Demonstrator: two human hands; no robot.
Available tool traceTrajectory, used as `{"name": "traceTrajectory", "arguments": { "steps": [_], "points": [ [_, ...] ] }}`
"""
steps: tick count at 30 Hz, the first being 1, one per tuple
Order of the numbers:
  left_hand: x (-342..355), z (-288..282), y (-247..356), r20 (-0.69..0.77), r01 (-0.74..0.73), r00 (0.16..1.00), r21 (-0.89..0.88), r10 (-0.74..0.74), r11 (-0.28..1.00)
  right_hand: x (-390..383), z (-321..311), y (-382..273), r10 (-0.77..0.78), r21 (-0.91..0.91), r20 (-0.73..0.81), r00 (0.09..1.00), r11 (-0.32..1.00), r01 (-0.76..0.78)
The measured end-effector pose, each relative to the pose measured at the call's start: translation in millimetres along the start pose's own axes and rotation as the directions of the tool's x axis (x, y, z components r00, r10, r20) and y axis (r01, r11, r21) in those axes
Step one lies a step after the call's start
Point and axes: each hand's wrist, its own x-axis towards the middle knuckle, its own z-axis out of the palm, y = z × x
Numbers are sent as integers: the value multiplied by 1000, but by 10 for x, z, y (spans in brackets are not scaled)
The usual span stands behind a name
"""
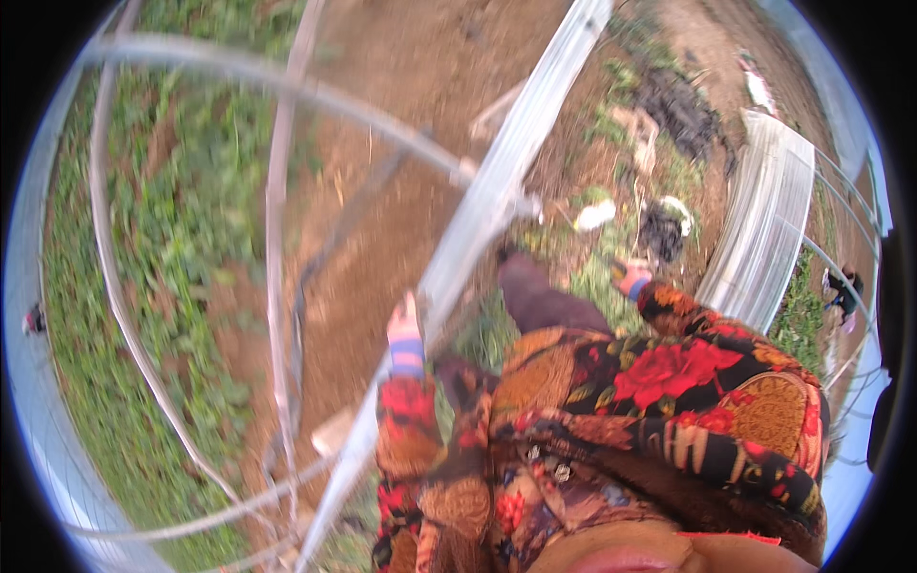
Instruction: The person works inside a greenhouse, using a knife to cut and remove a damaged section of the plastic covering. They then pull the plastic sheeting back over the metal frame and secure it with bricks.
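My left hand (404,322) is beside a long band of clear plastic sheeting (482,196) that slants across the middle of the view. Its fingers look stretched out along the band's edge; blur hides whether they touch it. Away to the right, my right hand (630,277) hangs low over grass, apart from the band. Its fingers are too small and smeared to read, and I cannot make out anything held. Both arms wear dark floral sleeves (406,430), with a striped cuff at the left wrist. My dark trouser leg (549,296) stands between the hands.
Curved pale hoops (277,191) arch over a green leafy crop (181,220) and brown soil (382,115) at left. A plastic-covered low tunnel (764,205) runs at right. Dark crumpled material (678,110) and a white scrap (596,215) lie ahead. Another person (842,291) is far right.
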Motion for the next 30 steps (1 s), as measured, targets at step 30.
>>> {"name": "traceTrajectory", "arguments": {
  "steps": [30],
  "points": [
    [1205,-98,3921,-379,-514,754,168,537,841,-216,-806,-1075,241,749,299,923,540,-383]
  ]
}}
